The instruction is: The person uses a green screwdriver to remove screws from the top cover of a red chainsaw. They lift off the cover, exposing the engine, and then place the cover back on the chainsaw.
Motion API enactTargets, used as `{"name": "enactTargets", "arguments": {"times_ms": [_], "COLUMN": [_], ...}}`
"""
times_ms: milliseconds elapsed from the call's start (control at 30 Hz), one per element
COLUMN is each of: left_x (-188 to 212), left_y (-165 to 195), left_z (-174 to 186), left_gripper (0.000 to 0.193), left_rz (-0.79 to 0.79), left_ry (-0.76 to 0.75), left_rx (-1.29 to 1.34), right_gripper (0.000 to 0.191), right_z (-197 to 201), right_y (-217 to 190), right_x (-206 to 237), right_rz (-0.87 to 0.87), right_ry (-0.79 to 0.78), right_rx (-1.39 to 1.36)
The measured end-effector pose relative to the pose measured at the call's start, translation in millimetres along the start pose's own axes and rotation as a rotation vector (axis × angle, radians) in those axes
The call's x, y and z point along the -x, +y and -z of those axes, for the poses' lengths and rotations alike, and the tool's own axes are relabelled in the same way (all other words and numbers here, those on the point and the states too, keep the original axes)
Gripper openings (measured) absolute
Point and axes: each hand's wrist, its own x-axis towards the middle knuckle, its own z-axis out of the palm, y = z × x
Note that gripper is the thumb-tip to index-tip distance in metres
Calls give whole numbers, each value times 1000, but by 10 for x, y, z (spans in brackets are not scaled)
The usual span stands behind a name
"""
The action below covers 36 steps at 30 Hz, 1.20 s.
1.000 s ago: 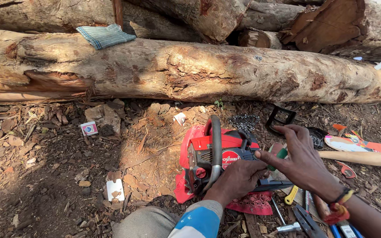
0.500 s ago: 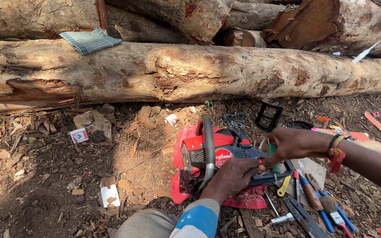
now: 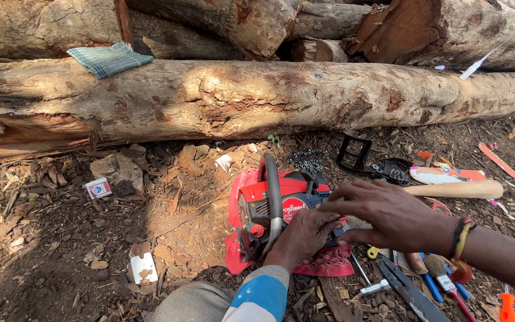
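Right hand (image 3: 388,217) has moved flat over the chainsaw (image 3: 278,209); left hand (image 3: 305,234) grips it.

Outdoor logging yard: felled logs (image 3: 239,101), scattered tools (image 3: 412,292).

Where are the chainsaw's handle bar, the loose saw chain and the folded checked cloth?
handle bar (image 3: 273,191), head view, on the grey curved bar's middle.
saw chain (image 3: 309,159), head view, centre of the dark heap.
checked cloth (image 3: 109,59), head view, middle of the fabric on the log.

The right hand (image 3: 388,216) covers the chainsaw (image 3: 272,209) body's rear beneath its fingers; whatever the left hand's (image 3: 302,234) fingertips press stays hidden under them.
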Motion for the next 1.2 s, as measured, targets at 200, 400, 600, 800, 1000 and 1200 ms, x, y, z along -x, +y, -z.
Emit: {"name": "enactTargets", "arguments": {"times_ms": [200,400,600,800,1000,1200], "left_x": [32,16,7,6,37,32], "left_y": [74,101,88,24,30,-24], "left_z": [43,45,45,-3,7,7], "left_gripper": [16,24,16,18,16,15], "left_rz": [-25,8,-7,-36,18,-19], "left_ry": [67,57,56,85,44,74], "left_rx": [17,59,-7,5,-12,-25], "right_gripper": [93,65,30,44,50,38], "right_z": [63,-339,-199,-5,-128,-34], "right_y": [235,284,345,164,405,338], "right_x": [-21,-1,-123,-198,-255,-418], "right_rz": [-1136,-1246,-1232,-1452,-1202,221], "right_ry": [-551,-527,-627,-558,-684,-593], "right_rx": [-572,-1043,-1089,-1321,-1011,118]}}
